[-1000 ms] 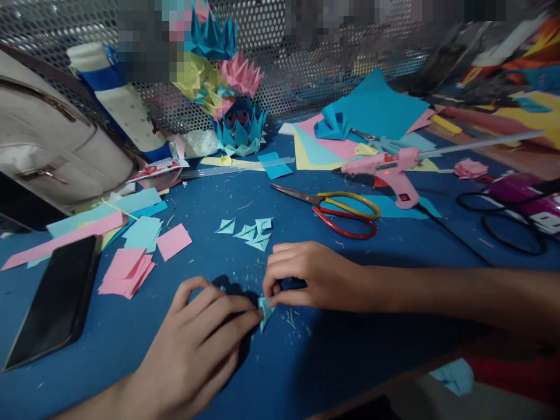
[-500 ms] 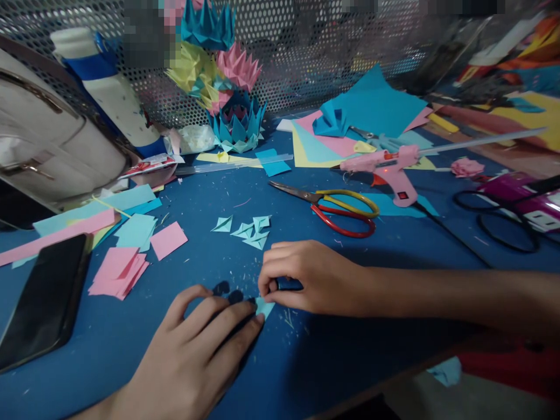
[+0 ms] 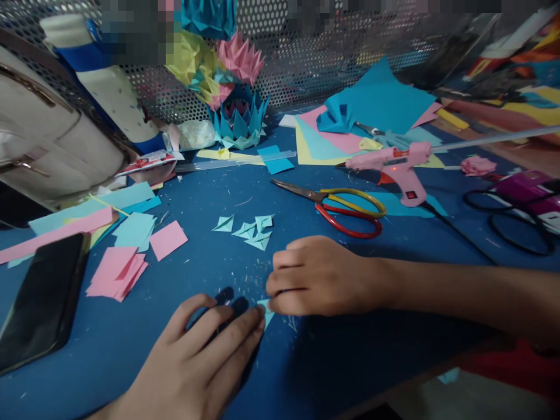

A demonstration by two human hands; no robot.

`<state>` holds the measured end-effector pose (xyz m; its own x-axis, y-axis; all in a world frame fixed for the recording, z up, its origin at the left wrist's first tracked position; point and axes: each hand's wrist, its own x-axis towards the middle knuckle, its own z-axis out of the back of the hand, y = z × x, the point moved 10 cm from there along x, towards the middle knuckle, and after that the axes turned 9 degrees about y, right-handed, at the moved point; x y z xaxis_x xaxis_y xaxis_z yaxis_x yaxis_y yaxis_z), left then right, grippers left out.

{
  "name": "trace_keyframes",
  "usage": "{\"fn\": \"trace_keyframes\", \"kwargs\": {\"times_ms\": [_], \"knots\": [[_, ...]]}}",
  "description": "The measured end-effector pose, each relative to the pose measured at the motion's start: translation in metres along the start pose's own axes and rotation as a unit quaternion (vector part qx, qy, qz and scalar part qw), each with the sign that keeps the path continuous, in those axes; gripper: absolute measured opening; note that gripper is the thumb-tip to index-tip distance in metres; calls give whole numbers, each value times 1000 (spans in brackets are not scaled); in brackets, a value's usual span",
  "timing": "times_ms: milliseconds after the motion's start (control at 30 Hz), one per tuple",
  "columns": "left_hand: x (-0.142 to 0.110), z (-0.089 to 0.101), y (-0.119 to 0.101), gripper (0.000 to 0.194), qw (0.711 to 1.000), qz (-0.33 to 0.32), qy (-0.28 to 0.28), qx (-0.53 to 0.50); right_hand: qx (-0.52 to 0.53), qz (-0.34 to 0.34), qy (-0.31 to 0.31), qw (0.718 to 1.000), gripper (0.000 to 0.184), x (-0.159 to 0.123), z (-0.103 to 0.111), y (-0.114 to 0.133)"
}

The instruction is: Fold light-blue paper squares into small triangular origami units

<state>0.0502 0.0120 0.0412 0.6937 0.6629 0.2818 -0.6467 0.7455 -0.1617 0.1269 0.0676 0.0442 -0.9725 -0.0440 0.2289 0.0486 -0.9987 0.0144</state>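
A small light-blue folded paper triangle (image 3: 267, 318) lies on the blue table between my hands, partly covered by fingertips. My left hand (image 3: 203, 344) is palm down, its index finger and thumb holding the triangle's left side against the table, its other fingers bent and apart. My right hand (image 3: 312, 277) has its fingers curled in, with the tips on the triangle's upper right edge; its thumb is hidden. Beyond them are several finished light-blue folded pieces (image 3: 258, 240). To the left lie a pink paper stack (image 3: 112, 272), a single pink square (image 3: 168, 240) and light-blue squares (image 3: 135, 231).
Scissors (image 3: 321, 197) with red and yellow handles and a pink glue gun (image 3: 405, 166) with its cord lie behind my right hand. A phone (image 3: 44, 297) is at the left. Bottle (image 3: 114, 99), bag (image 3: 48, 128), paper flowers (image 3: 240, 119) and coloured sheets (image 3: 380, 96) line the back.
My right hand has shifted slightly right and turned, its fingers now closed together over the triangle's edge. My left hand stays on the paper. The view has shifted a little.
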Motion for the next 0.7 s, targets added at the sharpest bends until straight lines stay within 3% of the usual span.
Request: {"fn": "trace_keyframes", "kwargs": {"times_ms": [133, 367, 467, 567, 700], "knots": [[0, 1, -4, 29, 1000, -12, 9, 14, -24, 36, -19, 999, 19, -2, 3, 7], [-1, -1, -6, 31, 999, -13, 17, 27, -15, 24, -23, 999, 20, 0, 2, 4], [-2, -2, -3, 30, 1000, -2, 12, 16, 79, -42, 13, 996, 18, 4, -7, -11], [-4, -3, -2, 30, 1000, 0, 3, 9, 222, -109, 40, 968, 13, 5, -18, -25], [-4, -3, -1, 28, 1000, 2, 0, 8, 286, -150, 42, 945, 9, 6, -22, -32]]}}
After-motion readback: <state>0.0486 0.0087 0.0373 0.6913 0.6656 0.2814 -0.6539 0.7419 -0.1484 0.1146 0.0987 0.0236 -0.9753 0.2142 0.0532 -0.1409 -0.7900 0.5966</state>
